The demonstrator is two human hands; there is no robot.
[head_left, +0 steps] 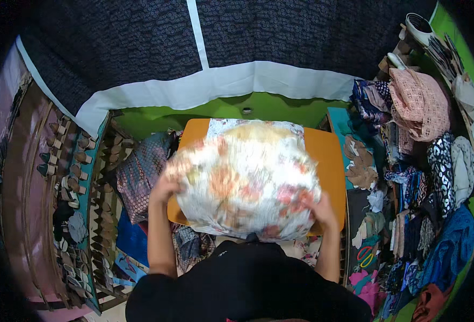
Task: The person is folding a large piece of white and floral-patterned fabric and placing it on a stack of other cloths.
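A white floral cloth (pixel 247 182) with orange and pink flowers billows in front of me, blurred by motion. Its left edge is gripped by my left hand (pixel 167 181), whose fingertips are partly hidden by the fabric. On the opposite edge, my right hand (pixel 323 209) closes on the same cloth. Beneath it lies an orange table (pixel 325 161) with rounded corners. Another white patterned cloth (pixel 221 126) shows at the table's far side, mostly covered by the one I hold.
Racks of shoes (pixel 78 172) stand at left, beside a draped patterned cloth (pixel 143 177). On the right, shelves carry folded fabrics, a pink knitted cloth (pixel 419 102) and scissors (pixel 365 256) with red and yellow handles. A dark curtain (pixel 285 37) hangs before the green wall (pixel 215 110).
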